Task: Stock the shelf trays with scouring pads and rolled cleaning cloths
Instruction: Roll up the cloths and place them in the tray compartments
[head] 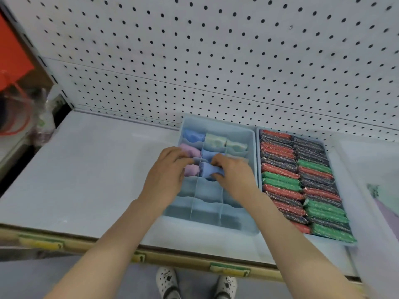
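Observation:
A light blue divided tray (251, 160) sits on the white shelf (90, 173). Rolled cloths fill its far compartments: blue (193, 134), pale green (216, 140) and purple (190, 150). Both hands hold a blue rolled cloth (208, 171) over a middle compartment. My left hand (168, 171) pinches its left end, and my right hand (233, 173) grips its right end. The near compartments hold nothing. To the right, a second tray (259, 169) is packed with red, green and dark scouring pads (302, 182) in two rows.
A white pegboard (216, 61) backs the shelf. Red bags and clear plastic (19, 93) hang at the far left. A white bin with pale cloth (382, 201) sits at the right edge. Price-label strips line the shelf's front edge (228, 269).

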`<state>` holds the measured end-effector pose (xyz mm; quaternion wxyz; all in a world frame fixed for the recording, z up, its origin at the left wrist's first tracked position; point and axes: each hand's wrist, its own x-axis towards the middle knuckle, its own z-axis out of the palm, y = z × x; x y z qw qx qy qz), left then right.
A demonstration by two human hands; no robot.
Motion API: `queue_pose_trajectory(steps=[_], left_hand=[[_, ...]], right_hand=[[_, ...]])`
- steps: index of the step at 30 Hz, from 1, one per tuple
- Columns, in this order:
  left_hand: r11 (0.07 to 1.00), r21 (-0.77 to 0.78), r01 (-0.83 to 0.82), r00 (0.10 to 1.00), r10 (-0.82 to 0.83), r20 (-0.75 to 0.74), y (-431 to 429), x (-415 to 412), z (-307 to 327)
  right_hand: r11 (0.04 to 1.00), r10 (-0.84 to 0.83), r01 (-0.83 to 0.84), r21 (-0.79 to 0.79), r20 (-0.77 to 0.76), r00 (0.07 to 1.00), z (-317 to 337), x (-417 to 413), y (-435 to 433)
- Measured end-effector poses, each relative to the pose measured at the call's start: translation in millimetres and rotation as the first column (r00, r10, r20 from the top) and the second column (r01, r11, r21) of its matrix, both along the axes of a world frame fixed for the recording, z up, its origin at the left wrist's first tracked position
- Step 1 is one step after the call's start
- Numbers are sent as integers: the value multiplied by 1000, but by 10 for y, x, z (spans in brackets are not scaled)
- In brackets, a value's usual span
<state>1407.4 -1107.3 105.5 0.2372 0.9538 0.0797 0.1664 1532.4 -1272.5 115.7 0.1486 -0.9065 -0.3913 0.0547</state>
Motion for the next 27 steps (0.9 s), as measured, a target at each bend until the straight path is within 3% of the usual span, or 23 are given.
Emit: queue_pose_trajectory(steps=[4,9,18,24,27], left_hand=[[999,37,-9,999,11,-53,8,25,-42],[997,57,-44,995,49,-92,-3,33,-60],[987,156,-41,996,52,-66,-123,55,38],[996,37,86,996,-85,-15,-935,523,276],[980,-15,196,980,-196,10,-1540,785,400]], right_hand=[[975,60,-31,-220,130,990,93,-9,141],[950,26,22,-311,151,988,44,-54,239],[998,-40,40,-56,-5,999,320,-68,-245],[947,-255,237,218,59,965,792,199,-1564],[888,-429,406,217,68,901,944,486,-2370]])
